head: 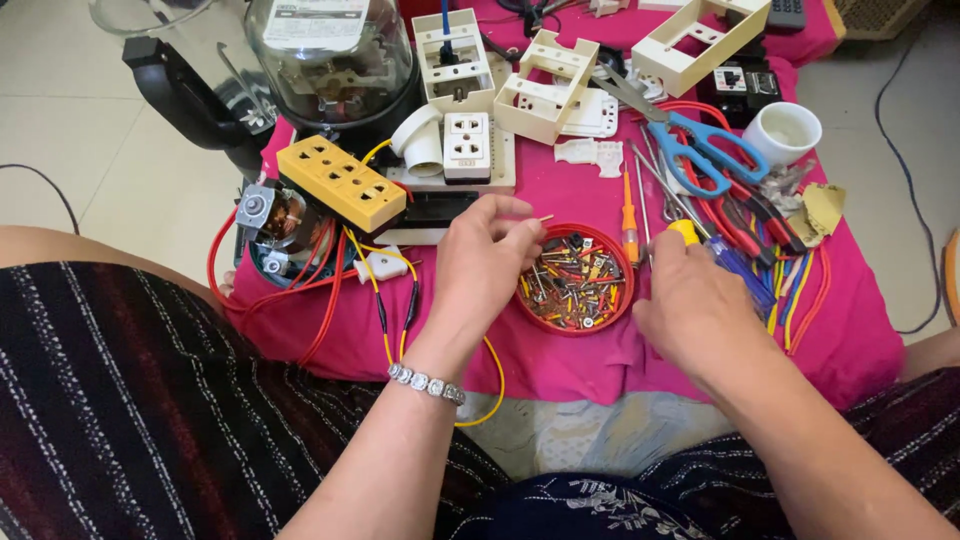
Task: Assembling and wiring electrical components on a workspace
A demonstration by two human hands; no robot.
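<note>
The left hand [480, 262] pinches a small screw-like piece between thumb and fingertips, just at nine o'clock of the red dish [522, 300] of mixed screws and wire ends. The right hand [690, 310] lies curled at three o'clock of the dish, fingers loosely closed over the yellow-handled screwdriver [688, 232]; whether it truly grips the handle I cannot tell. To sort well, keep the pinch light and lift straight up, so neighbouring bits stay put. At eleven o'clock sits a yellow socket strip [340, 182]; at one o'clock, blue-handled scissors [700, 150]; all rests on a pink cloth [840, 340].
</note>
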